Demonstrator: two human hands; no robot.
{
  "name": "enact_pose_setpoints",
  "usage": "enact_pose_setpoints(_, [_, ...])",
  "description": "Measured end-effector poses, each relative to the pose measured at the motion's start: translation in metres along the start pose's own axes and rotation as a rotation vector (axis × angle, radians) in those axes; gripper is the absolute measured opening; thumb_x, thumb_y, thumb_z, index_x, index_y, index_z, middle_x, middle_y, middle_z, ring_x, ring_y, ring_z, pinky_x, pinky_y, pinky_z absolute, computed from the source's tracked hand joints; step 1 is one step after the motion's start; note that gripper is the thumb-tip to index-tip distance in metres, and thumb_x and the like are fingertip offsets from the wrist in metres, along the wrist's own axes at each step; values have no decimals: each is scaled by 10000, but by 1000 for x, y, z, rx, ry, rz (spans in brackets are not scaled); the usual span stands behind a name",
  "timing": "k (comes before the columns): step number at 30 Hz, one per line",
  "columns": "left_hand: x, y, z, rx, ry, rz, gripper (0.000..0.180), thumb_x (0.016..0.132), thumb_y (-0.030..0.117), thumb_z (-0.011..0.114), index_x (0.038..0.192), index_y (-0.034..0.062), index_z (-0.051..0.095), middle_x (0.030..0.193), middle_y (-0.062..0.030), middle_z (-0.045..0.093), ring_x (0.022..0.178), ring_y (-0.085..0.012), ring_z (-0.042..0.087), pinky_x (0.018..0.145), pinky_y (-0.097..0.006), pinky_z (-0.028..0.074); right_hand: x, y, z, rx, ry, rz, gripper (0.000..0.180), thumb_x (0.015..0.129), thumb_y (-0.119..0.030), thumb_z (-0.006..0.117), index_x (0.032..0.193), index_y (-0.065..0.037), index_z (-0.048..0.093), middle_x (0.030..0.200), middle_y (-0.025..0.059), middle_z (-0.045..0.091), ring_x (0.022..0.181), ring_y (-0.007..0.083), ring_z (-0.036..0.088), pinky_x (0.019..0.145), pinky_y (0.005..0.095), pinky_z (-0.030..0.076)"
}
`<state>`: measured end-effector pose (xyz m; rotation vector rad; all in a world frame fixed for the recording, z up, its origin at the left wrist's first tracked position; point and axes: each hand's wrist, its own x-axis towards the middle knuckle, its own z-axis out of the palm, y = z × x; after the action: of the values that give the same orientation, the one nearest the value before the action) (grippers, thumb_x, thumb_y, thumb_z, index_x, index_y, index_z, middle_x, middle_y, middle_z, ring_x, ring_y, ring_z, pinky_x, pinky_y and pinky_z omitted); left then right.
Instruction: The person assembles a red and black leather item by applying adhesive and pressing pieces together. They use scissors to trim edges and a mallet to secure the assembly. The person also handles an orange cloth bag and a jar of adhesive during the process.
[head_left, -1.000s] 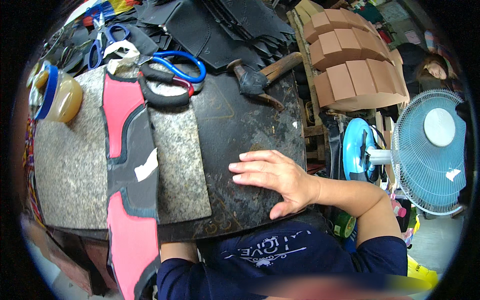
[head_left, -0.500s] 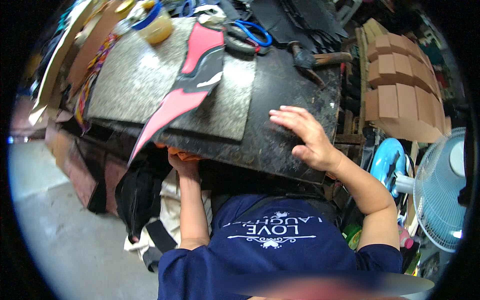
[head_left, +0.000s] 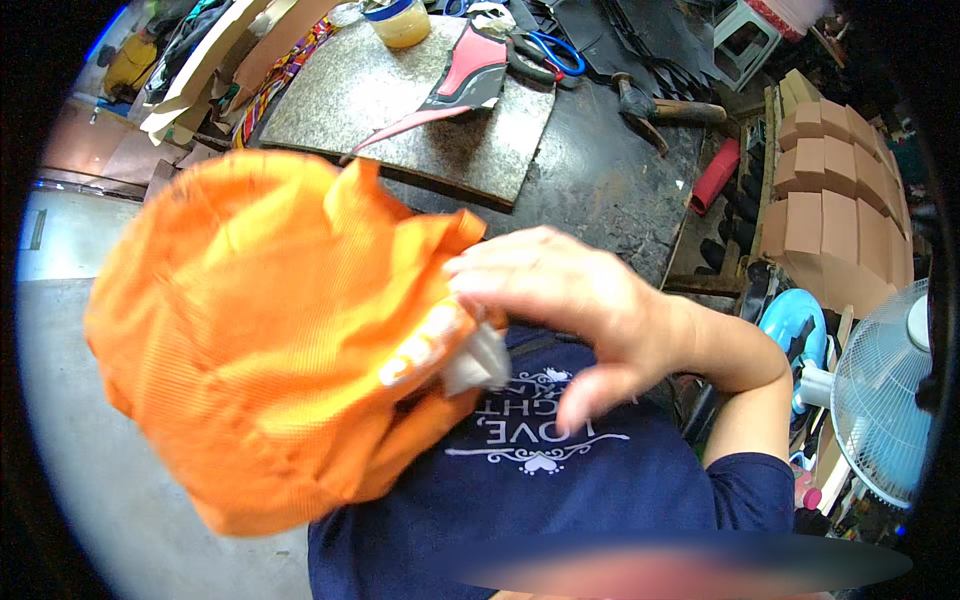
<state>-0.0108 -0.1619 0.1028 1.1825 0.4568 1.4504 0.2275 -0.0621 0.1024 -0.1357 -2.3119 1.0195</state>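
A large, bunched piece of orange fabric [head_left: 260, 340], with white print and a bit of white material at its right edge, fills the left and middle of the view. Whether it is a bag or a garment I cannot tell. It hides my left hand and forearm. At its right edge is my right hand [head_left: 575, 300], fingers stretched out and thumb apart, slightly blurred. The fingertips overlap the fabric; whether they touch it I cannot tell. Beyond lies a pink and black cut piece [head_left: 470, 75] on a speckled stone slab [head_left: 330, 95].
The dark worktable [head_left: 590, 160] bears a hammer [head_left: 660, 110], blue-handled scissors [head_left: 558, 52] and a jar of yellowish paste [head_left: 397, 22]. Right of it stand stacked brown cardboard pieces [head_left: 835, 190] and a fan [head_left: 890, 390]. A red roll [head_left: 715, 175] lies by the table's right edge.
The orange fabric has come up from under the table's front edge and now covers my left arm. My right hand has moved from above the tabletop toward me, to the fabric. The view has shifted.
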Motion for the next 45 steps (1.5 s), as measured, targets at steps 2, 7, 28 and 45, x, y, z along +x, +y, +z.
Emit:
enact_pose_setpoints(2, [21,-4,18,54,-8,-5,551,909,250,564,1388,-7,468,1322,-151,573,1206,-280,571,1057,-436,430,7,-23,8,25,15,-8,946,786,-638,734,1375,60,490,1293,242,575,1200,395,570,981,432,479])
enact_pose_setpoints(7, [68,-7,37,137,87,68,542,870,180,627,1349,-31,488,1252,-137,609,1143,-225,605,1013,-360,460,-28,-31,-67,-384,445,197,365,931,-229,672,1220,-22,590,1126,134,641,983,215,638,832,312,531])
enact_pose_setpoints(28, [122,-65,30,-4,24,-50,368,937,94,675,1253,-2,515,1159,-74,641,1062,-122,613,943,-265,485,-36,-16,-52,-948,71,310,267,903,-201,661,1145,-91,684,1010,147,695,933,332,667,847,407,531])
enact_pose_setpoints(45, [111,-82,38,1537,-526,376,347,793,302,743,1066,95,692,1432,-199,479,1357,-382,414,1138,-508,305,-69,9,-53,-571,15,574,309,878,-270,656,1100,-57,655,1043,145,693,958,363,660,908,430,502])
